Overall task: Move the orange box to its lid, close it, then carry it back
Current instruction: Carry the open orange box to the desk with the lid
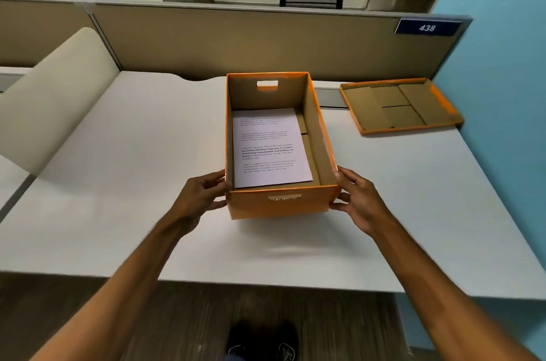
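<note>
An open orange box (277, 204) stands in the middle of the white desk, with a printed sheet of paper (270, 148) lying flat on its bottom. My left hand (204, 198) presses against the box's near left corner and my right hand (359, 201) against its near right corner, so both hands grip it from the sides. The orange lid (399, 105) lies upside down at the far right of the desk, well apart from the box, showing its brown cardboard inside.
The white desk (133, 183) is bounded by a beige partition (236, 41) at the back and a blue wall (502, 94) on the right. A cream divider panel (56, 100) stands at the left. Two black chairs sit beyond the partition.
</note>
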